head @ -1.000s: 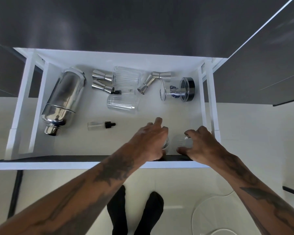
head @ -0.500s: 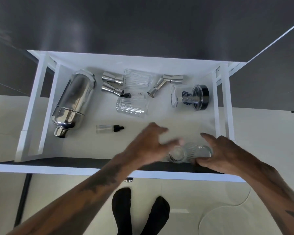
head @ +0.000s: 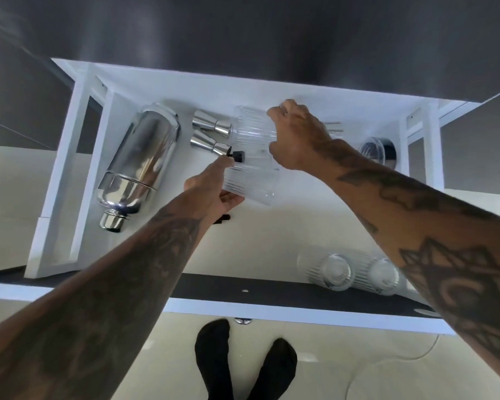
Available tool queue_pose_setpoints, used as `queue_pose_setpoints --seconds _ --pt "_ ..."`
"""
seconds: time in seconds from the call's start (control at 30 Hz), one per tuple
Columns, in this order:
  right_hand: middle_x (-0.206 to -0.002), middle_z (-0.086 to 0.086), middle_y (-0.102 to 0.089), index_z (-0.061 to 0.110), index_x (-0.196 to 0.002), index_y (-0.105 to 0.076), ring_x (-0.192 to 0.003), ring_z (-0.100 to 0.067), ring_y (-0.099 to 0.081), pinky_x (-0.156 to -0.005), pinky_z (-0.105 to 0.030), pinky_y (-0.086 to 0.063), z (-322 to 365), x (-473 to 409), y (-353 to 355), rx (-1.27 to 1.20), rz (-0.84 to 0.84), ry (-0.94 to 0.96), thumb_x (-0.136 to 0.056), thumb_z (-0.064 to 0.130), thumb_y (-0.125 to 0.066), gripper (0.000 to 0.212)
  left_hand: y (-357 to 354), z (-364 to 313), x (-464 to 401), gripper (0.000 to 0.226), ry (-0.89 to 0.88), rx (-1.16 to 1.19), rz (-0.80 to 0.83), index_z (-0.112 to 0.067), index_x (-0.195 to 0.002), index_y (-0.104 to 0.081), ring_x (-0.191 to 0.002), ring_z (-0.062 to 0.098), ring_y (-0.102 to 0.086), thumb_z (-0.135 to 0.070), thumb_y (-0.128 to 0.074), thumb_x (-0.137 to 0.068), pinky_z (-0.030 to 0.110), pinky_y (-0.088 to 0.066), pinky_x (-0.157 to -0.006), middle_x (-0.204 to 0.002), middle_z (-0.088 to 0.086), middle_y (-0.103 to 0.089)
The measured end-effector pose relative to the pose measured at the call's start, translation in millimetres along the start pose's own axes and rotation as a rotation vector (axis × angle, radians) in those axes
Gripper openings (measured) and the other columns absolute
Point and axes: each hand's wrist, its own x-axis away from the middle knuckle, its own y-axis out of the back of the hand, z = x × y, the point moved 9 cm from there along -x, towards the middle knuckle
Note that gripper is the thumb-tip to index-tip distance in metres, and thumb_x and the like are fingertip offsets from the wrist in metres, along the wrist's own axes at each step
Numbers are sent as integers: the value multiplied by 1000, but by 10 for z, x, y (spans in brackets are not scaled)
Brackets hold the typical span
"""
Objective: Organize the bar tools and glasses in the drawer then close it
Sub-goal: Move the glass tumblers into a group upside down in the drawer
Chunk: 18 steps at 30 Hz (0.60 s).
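Note:
The white drawer [head: 70,157] stands open below me. My left hand [head: 211,189] grips a ribbed glass [head: 250,184] lying on its side mid-drawer. My right hand [head: 298,137] closes around a second ribbed glass [head: 250,127] lying at the back. Two more ribbed glasses [head: 334,271] [head: 383,275] stand side by side at the front right. A silver shaker [head: 139,163] lies at the left, with two steel jiggers [head: 212,127] [head: 208,144] beside it. A black dropper cap [head: 237,155] shows between the held glasses.
A clear glass with a dark base [head: 377,150] lies at the back right, and a jigger [head: 334,127] is partly hidden behind my right wrist. A dark counter [head: 243,30] runs above the drawer. My feet in black socks [head: 243,362] stand on the pale floor.
Both hands left the two glasses at the front right and reached back. The left hand now holds the middle ribbed glass and the right hand the rear one.

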Motion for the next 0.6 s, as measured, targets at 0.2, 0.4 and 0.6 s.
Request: queue_pose_setpoints --seconds 0.2,0.4,0.6 --pt "-136 -15 -43 6 -135 -44 -118 -33 -47 -92 -38 -42 10 -234 -252 90 1 -19 -82 12 -64 57 248 -141 347 40 -200 -169 44 -5 -96 -71 -84 29 -75 -23 -89 -64 37 -62 -76 -96 13 -76" --pt "-129 -13 -41 4 -123 -49 -105 -33 -55 -85 -38 -50 53 -71 -7 -5 -10 55 -80 30 -71 55 87 -312 931 23 -636 -382 150 -26 -86 -75 -75 9 -74 -21 -88 -68 20 -59 -60 -89 -4 -76" --pt "-131 -5 -40 19 -129 -51 -107 -21 -53 -85 -26 -43 -203 863 739 -75 -73 73 -78 40 -72 59 -454 59 1140 50 -865 -738 281 -17 -108 -71 -94 13 -67 -25 -90 -62 35 -60 -79 -106 2 -63"
